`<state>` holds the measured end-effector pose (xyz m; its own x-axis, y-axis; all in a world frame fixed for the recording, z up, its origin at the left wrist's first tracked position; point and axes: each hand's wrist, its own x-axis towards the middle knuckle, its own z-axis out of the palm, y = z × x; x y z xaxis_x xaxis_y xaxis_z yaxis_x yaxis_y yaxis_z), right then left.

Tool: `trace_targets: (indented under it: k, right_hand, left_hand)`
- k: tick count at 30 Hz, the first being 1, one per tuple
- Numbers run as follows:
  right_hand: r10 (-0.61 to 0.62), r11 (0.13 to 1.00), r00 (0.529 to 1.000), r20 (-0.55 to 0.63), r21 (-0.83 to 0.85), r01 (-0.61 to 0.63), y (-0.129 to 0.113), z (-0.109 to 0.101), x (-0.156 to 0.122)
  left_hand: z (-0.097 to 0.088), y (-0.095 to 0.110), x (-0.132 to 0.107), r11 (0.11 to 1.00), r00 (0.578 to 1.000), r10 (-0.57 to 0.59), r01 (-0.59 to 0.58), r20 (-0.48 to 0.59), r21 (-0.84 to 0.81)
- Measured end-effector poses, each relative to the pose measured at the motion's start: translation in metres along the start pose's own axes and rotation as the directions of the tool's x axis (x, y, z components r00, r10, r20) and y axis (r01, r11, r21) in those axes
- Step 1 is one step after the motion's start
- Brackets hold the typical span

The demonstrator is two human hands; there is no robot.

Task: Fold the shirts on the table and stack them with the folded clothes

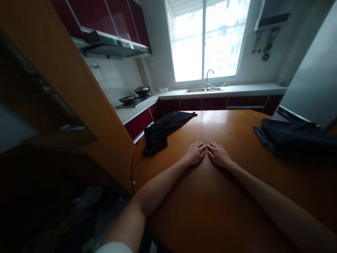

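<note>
Both my hands lie flat, palms down, on a brown wooden table [223, 126]. My left hand [195, 153] has its fingers stretched out and holds nothing. Beside it, my right hand [218, 154] rests the same way, and the fingertips of the two hands almost meet. To the left, nearer my left hand, a crumpled black garment [168, 128] is spread near the table's edge. On the right side sits a folded pile of dark blue cloth [295, 138], apart from my right hand; it looks like clothing.
Beyond the table runs a white counter [173, 93] with a sink [204, 90] under a bright window. A stove with a lidded pot [142, 90] and a pan [127, 99] stands at the left. A wooden cabinet [105, 116] borders the table's left side.
</note>
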<state>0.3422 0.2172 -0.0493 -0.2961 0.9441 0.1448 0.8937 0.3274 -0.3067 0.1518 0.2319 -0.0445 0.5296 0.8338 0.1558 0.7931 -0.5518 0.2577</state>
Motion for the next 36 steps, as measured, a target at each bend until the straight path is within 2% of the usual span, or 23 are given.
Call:
trace_targets:
  k: [5,6,8,9,10,13,15,16,18,20,23,27,29,30,31,32,33,34,36]
  right_hand:
    - [0.025,0.999,1.0,-0.012,-0.03,-0.025,0.001,0.001,0.001]
    - [0.023,0.999,1.0,-0.016,-0.032,-0.024,0.001,0.001,0.001]
    - [0.016,0.999,1.0,-0.024,-0.038,-0.017,0.003,0.002,0.001]
    - [0.012,0.999,1.0,-0.027,-0.042,-0.013,0.004,0.003,0.001]
    - [0.007,0.999,1.0,-0.029,-0.046,-0.008,0.005,0.003,0.001]
    - [-0.001,0.998,0.999,-0.033,-0.062,-0.001,0.007,0.005,0.001]
    - [-0.005,0.998,0.999,-0.036,-0.068,0.003,0.008,0.007,0.002]
    - [-0.008,0.998,0.999,-0.039,-0.067,0.005,0.009,0.007,0.003]
    - [-0.017,0.998,0.999,-0.046,-0.064,0.014,0.01,0.008,0.003]
    - [-0.026,0.998,0.998,-0.053,-0.065,0.023,0.011,0.008,0.004]
    - [-0.033,0.997,0.998,-0.062,-0.073,0.029,0.013,0.008,0.005]
    - [-0.032,0.999,0.995,-0.091,-0.038,0.029,0.014,0.007,0.007]
    - [-0.022,1.0,0.992,-0.128,0.017,0.024,0.014,0.005,0.008]
    - [-0.018,0.998,0.989,-0.147,0.056,0.026,0.014,0.004,0.008]
    - [-0.014,0.995,0.987,-0.163,0.099,0.03,0.013,0.003,0.008]
    - [-0.009,0.989,0.984,-0.177,0.144,0.035,0.013,0.002,0.008]
    - [-0.003,0.981,0.981,-0.192,0.188,0.04,0.013,0.001,0.009]
    - [0.002,0.973,0.979,-0.206,0.228,0.046,0.012,0.001,0.009]
    - [0.001,0.955,0.973,-0.231,0.287,0.068,0.012,0.001,0.01]
  left_hand:
    - [-0.006,-0.001,0.002,0.999,0.998,0.05,-0.05,-0.024,-0.001]
    - [-0.011,-0.004,0.002,1.0,0.999,0.029,-0.029,-0.037,0.002]
    - [-0.024,-0.015,0.0,0.992,0.989,-0.119,0.122,-0.085,0.024]
    - [-0.033,-0.024,-0.002,0.971,0.965,-0.23,0.236,-0.122,0.037]
    - [-0.041,-0.035,-0.006,0.934,0.925,-0.344,0.355,-0.165,0.046]
    - [-0.066,-0.07,-0.024,0.786,0.764,-0.585,0.617,-0.271,0.042]
    - [-0.078,-0.091,-0.036,0.692,0.664,-0.682,0.722,-0.307,0.025]
    - [-0.082,-0.1,-0.04,0.66,0.63,-0.71,0.751,-0.315,0.016]
    - [-0.086,-0.11,-0.044,0.643,0.611,-0.727,0.765,-0.313,0.001]
    - [-0.086,-0.112,-0.041,0.675,0.642,-0.707,0.738,-0.295,-0.011]
    - [-0.078,-0.098,-0.029,0.762,0.732,-0.631,0.647,-0.257,-0.027]
    - [-0.053,-0.05,-0.011,0.907,0.887,-0.42,0.416,-0.189,-0.065]
    - [-0.039,-0.021,-0.007,0.976,0.966,-0.198,0.178,-0.168,-0.124]
    - [-0.034,-0.007,-0.007,0.986,0.983,-0.052,0.023,-0.174,-0.166]
    - [-0.031,0.004,-0.007,0.97,0.978,0.091,-0.13,-0.19,-0.206]
    - [-0.029,0.013,-0.008,0.938,0.955,0.21,-0.257,-0.208,-0.234]
    - [-0.03,0.019,-0.008,0.91,0.933,0.282,-0.334,-0.222,-0.248]
    - [-0.032,0.021,-0.009,0.904,0.928,0.297,-0.349,-0.227,-0.246]
    - [-0.041,0.016,-0.009,0.946,0.95,0.191,-0.246,-0.249,-0.212]
